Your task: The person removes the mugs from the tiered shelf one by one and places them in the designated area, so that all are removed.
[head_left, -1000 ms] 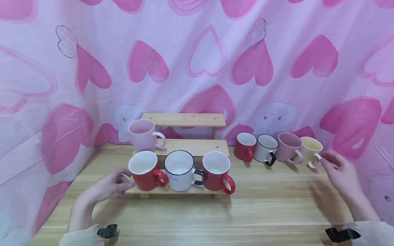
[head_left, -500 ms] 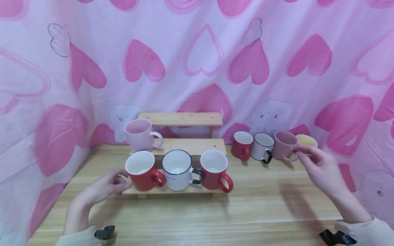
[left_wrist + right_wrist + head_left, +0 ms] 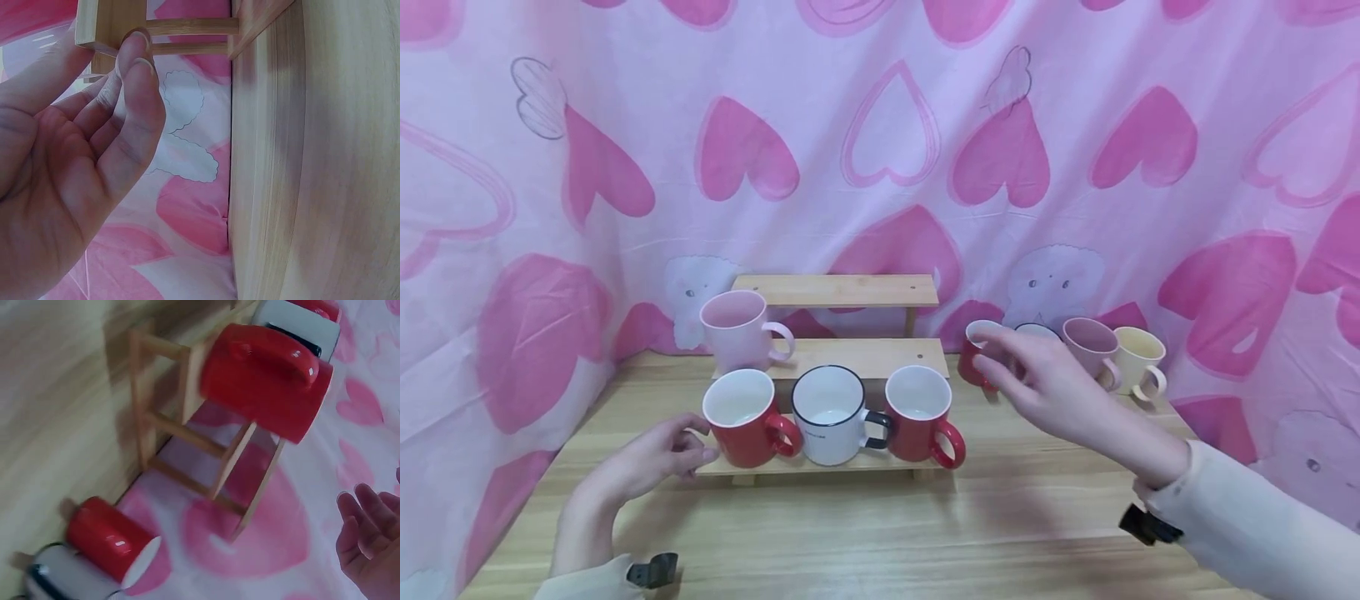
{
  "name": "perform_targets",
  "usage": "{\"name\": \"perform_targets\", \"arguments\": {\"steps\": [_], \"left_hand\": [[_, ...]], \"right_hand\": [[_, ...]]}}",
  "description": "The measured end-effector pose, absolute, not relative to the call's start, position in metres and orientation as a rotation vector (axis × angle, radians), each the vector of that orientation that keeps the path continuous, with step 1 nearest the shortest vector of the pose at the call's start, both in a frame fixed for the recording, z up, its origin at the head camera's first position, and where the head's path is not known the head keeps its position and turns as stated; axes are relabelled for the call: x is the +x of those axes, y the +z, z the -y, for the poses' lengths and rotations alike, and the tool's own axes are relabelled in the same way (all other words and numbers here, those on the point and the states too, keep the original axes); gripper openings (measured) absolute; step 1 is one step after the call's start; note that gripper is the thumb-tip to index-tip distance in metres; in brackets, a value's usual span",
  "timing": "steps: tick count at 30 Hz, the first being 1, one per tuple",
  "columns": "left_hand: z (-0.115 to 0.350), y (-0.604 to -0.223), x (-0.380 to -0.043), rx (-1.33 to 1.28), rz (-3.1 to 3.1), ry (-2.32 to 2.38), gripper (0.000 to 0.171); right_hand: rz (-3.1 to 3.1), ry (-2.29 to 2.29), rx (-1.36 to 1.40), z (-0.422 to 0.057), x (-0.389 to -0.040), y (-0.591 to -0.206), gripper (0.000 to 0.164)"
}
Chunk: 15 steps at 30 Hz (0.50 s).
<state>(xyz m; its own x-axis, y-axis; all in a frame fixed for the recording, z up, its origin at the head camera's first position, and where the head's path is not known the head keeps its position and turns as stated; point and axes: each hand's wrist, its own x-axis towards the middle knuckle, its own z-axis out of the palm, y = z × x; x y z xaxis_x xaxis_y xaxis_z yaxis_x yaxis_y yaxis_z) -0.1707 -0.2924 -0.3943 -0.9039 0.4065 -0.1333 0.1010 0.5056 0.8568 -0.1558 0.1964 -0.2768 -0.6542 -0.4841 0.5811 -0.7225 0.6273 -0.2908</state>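
Note:
My left hand (image 3: 655,454) is at the left end of a three-step wooden rack (image 3: 865,358); in the left wrist view its thumb and fingers pinch the end of the lowest board (image 3: 100,28). Along the bottom step stand a red mug (image 3: 747,437), a white mug (image 3: 829,433) with black rim and handle, and another red mug (image 3: 913,437). A pink mug (image 3: 733,333) sits at the left of the middle step. My right hand (image 3: 1048,383), fingers loosely bent and holding nothing, hovers before a small red mug (image 3: 968,362) and a small white mug (image 3: 1037,331), partly hiding both.
Right of my right hand, a mauve mug (image 3: 1088,340) and a yellow mug (image 3: 1138,362) continue the row on the wooden table (image 3: 820,542). The rack's top step (image 3: 842,290) rises at the back. A pink heart-patterned cloth (image 3: 880,167) hangs behind and around the sides.
My right hand has moved left from beside the yellow mug's handle, past the mauve mug, to in front of the small red and white mugs. The left hand and all the mugs have stayed put.

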Motion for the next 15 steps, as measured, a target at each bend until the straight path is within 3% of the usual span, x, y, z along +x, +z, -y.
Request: {"name": "perform_targets", "arguments": {"steps": [5,15], "left_hand": [[0.294,-0.394,-0.169,0.400,-2.427,1.355,0.045],[0.294,-0.397,-0.171,0.408,-2.396,1.384,0.047]], "right_hand": [[2.481,0.681,1.050,-0.157,-0.176,-0.256,0.018],[2.568,0.628,1.124,-0.085,-0.224,-0.238,0.025]]}}
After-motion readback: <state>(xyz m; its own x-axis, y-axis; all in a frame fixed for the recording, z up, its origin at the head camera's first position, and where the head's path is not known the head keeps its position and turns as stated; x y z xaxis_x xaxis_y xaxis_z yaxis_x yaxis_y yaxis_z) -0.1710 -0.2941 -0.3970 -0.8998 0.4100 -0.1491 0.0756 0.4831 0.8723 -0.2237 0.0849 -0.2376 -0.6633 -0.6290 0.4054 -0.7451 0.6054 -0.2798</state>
